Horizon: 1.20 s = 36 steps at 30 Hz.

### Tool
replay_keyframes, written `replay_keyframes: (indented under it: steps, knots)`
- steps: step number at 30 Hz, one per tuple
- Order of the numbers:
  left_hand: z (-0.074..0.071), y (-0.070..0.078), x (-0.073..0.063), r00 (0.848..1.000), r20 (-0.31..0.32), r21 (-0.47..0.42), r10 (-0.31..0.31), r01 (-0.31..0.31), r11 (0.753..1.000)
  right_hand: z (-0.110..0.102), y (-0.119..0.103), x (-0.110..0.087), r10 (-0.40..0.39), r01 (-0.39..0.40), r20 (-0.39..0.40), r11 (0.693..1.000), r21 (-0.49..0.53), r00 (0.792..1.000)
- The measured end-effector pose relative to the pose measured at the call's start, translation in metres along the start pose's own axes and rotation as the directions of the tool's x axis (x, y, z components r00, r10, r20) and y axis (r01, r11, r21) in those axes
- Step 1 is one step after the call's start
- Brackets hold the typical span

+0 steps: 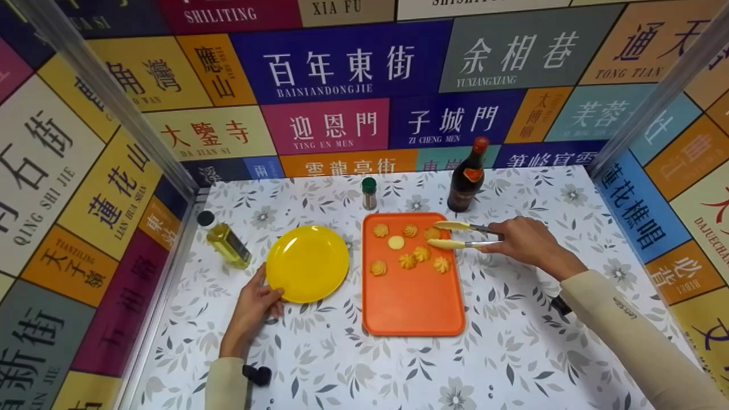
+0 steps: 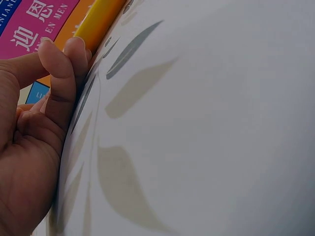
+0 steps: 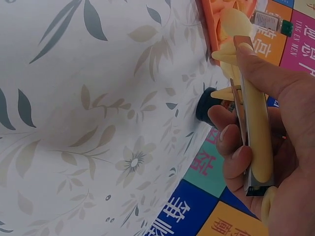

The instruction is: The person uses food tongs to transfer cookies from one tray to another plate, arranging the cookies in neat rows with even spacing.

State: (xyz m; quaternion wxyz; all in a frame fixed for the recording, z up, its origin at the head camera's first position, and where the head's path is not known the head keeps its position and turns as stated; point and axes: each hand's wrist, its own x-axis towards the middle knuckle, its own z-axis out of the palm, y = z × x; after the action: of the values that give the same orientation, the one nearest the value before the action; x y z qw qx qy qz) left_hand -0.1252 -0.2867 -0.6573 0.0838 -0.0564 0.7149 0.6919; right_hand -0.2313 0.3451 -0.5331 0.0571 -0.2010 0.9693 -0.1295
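My left hand (image 1: 257,297) holds the near-left rim of a round yellow plate (image 1: 307,263), its thumb on the edge. In the left wrist view a strip of the plate (image 2: 98,22) shows beyond the fingertips. My right hand (image 1: 527,242) grips metal tongs (image 3: 258,128) with cream-coloured tips. The tips reach over the upper right of an orange tray (image 1: 413,307), one on each side of a piped cookie (image 1: 432,233); whether they touch it I cannot tell. Several other swirled cookies (image 1: 408,261) and one flat pale disc (image 1: 396,242) lie on the tray.
An oil bottle (image 1: 229,245) with a black cap stands left of the plate. Behind the tray are a green-capped shaker (image 1: 369,195) and a dark red-capped bottle (image 1: 467,179). Sign-covered walls enclose the back and sides of the leaf-patterned table (image 1: 353,364).
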Motion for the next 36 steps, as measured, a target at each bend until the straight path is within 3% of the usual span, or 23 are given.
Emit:
replay_keyframes:
  steps: [16,25,32,36]
  knots:
    - [0.0010,0.0013,-0.0014,0.998,-0.020,0.013,-0.053,0.053,0.999,0.0013,-0.0009,0.0036,0.016,-0.016,0.044,1.000,0.013,0.999]
    - [0.0026,0.0012,-0.0016,0.999,-0.010,-0.041,-0.030,0.030,0.999,0.0002,-0.0017,0.0066,-0.001,0.001,0.047,1.000,0.003,0.999]
    - [0.0017,0.0006,-0.0010,1.000,-0.004,0.012,0.009,-0.009,1.000,-0.0012,-0.0033,0.0085,-0.013,0.012,0.035,1.000,0.009,0.999]
    - [0.0014,0.0014,0.0000,1.000,-0.001,0.026,-0.004,0.004,1.000,-0.0032,-0.0033,0.0098,-0.011,0.011,0.053,1.000,-0.003,0.999]
